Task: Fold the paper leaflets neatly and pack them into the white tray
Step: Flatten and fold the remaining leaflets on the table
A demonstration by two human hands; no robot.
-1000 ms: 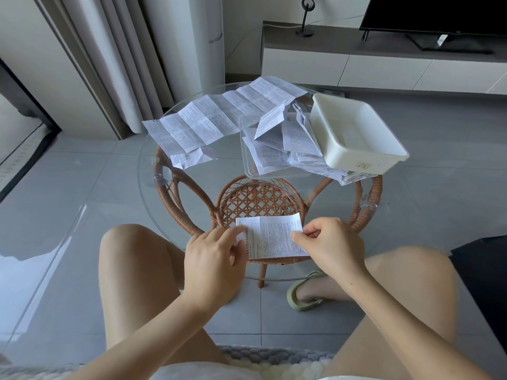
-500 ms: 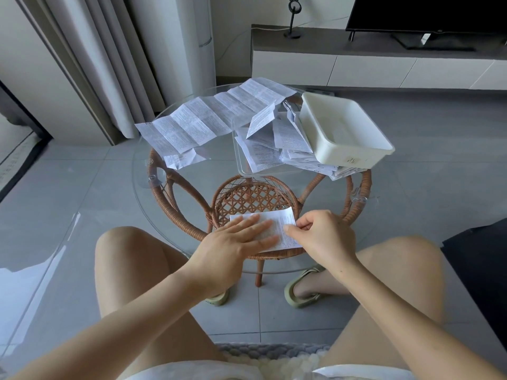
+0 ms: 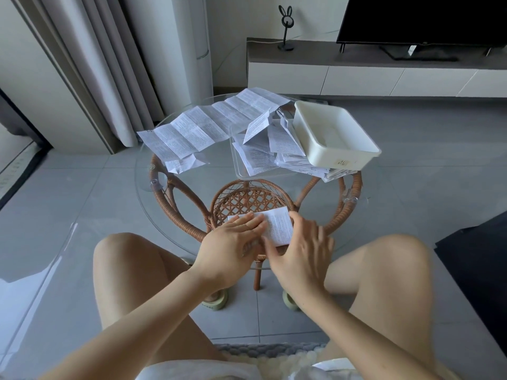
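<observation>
Left hand (image 3: pixel 233 242): fingers straight, pressed flat on the small folded white printed leaflet (image 3: pixel 278 226) at lower centre of the frame. Right hand (image 3: pixel 301 249): fingers spread and loose, touching the leaflet's right and near edges. The leaflet lies on the round glass-topped rattan table (image 3: pixel 175 193). Above centre are loose unfolded paper leaflets (image 3: pixel 208 127) — the white rectangular plastic tray (image 3: pixel 323 156) rests on some, right of centre.

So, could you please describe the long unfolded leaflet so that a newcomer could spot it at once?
Find the round glass table on its rattan frame. On its far left part, left of the white tray and the heap of loose leaflets, lies the long leaflet. It alone is spread out as one creased strip, running diagonally.
</observation>
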